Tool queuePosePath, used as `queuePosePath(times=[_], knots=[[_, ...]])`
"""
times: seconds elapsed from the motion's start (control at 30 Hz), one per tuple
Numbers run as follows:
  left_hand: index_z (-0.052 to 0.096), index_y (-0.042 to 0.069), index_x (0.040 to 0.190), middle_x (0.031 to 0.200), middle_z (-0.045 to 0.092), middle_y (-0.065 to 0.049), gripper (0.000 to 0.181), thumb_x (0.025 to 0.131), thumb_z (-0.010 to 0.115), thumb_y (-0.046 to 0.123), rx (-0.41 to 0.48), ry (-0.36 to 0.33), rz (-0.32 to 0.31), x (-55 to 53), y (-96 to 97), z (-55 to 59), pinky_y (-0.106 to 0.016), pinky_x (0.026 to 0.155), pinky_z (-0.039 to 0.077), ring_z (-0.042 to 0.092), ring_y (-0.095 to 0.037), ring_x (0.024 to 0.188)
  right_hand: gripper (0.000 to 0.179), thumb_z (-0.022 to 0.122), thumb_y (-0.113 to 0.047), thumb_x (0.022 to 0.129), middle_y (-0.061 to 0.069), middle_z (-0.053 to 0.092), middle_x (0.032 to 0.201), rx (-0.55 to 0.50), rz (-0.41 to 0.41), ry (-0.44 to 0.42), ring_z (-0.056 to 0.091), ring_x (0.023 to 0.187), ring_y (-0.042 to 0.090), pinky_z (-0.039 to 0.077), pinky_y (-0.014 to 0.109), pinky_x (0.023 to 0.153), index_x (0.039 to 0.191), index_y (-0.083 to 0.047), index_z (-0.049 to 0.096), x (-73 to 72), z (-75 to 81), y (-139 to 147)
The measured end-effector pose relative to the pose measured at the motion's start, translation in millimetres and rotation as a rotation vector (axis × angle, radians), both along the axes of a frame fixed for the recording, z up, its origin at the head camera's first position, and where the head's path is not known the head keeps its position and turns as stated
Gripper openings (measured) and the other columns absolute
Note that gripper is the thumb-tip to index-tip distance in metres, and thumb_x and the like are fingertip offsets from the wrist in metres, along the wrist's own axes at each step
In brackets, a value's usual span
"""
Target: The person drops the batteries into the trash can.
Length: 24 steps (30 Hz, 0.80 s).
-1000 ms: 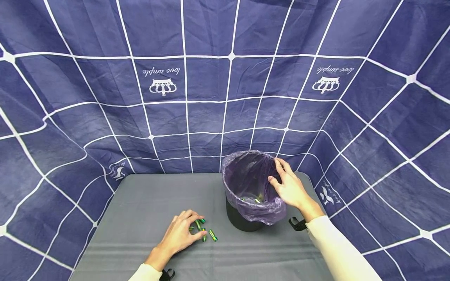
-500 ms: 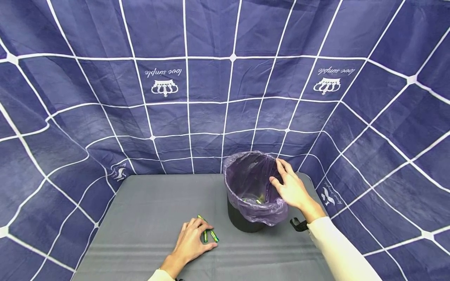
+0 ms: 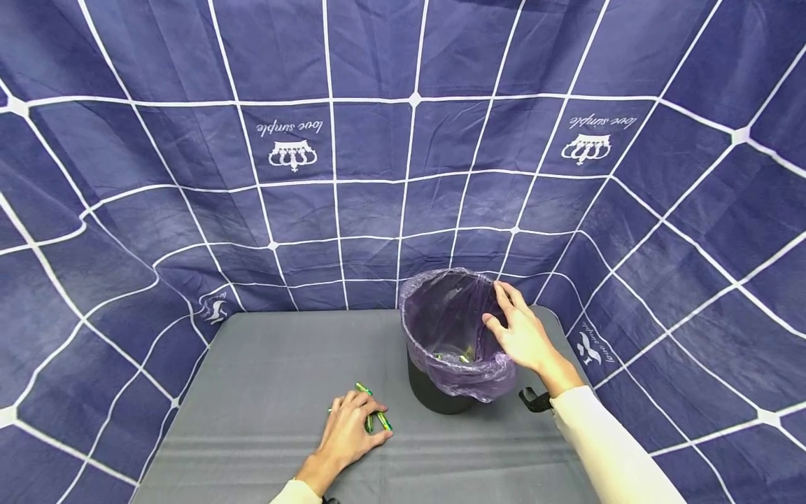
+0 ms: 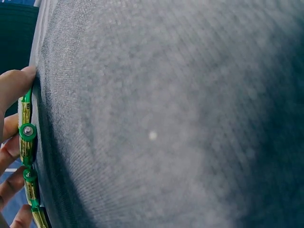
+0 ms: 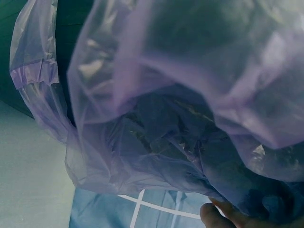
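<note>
On the grey table several green-and-gold batteries (image 3: 383, 421) lie under and beside my left hand (image 3: 346, 428). Its thumb and fingers are spread around them. The left wrist view shows the thumb tip at the end of one battery (image 4: 27, 142), with the other fingers behind the row. A black trash can (image 3: 434, 392) lined with a purple plastic bag (image 3: 460, 378) stands to the right. My right hand (image 3: 521, 336) rests along its right rim, thumb inside the opening, fingers extended along the edge. The right wrist view shows fingertips close to the bag's folds (image 5: 142, 161).
A few batteries (image 3: 464, 358) lie at the bottom of the bag. Navy cloth (image 3: 371, 140) with white grid lines walls the table (image 3: 296, 364) at the back and both sides. A black strap (image 3: 535, 400) hangs by the right wrist.
My left hand has moved rightward over the batteries, its thumb and index finger drawing closer together, and some batteries have shifted. The right hand stays at the rim.
</note>
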<state>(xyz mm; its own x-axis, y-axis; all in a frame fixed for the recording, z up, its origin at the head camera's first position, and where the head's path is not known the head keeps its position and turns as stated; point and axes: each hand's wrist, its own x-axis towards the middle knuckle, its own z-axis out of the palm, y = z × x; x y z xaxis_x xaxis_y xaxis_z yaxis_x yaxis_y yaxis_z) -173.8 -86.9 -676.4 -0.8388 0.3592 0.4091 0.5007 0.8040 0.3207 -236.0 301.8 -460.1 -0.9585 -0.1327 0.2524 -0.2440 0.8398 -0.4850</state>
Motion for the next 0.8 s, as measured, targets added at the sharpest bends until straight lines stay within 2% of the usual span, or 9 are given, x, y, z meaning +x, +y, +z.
queuePosePath(times=[0.23,0.47,0.8], knots=[[0.089,0.030,0.107,0.111,0.081,0.013,0.045,0.071,0.110,0.046,0.019,0.020,-0.014,0.8,-3.0,1.4,-0.052,0.098,0.055,0.073,-0.017,0.112,0.078,0.059,-0.034,0.117,0.027,0.030,0.188,0.001,0.000,-0.007,0.045,0.166,0.059,0.043,0.077,0.130,0.180,0.004,0.032,1.2,1.2,-1],[0.089,0.030,0.108,0.111,0.080,0.014,0.044,0.073,0.109,0.045,0.025,0.006,-0.019,1.1,-2.8,2.3,-0.054,0.103,0.055,0.073,-0.016,0.112,0.078,0.059,-0.033,0.117,0.027,0.031,0.188,-0.002,-0.005,-0.003,0.046,0.166,0.059,0.043,0.077,0.130,0.180,0.004,0.033,3.1,2.0,-1],[0.089,0.027,0.110,0.105,0.078,0.012,0.043,0.075,0.109,0.040,0.066,0.047,-0.045,-5.8,-0.1,13.7,-0.056,0.104,0.055,0.072,-0.013,0.105,0.077,0.060,-0.031,0.117,0.028,0.032,0.187,0.001,0.000,0.001,0.046,0.166,0.060,0.043,0.077,0.130,0.180,0.005,0.033,2.7,1.4,-2]])
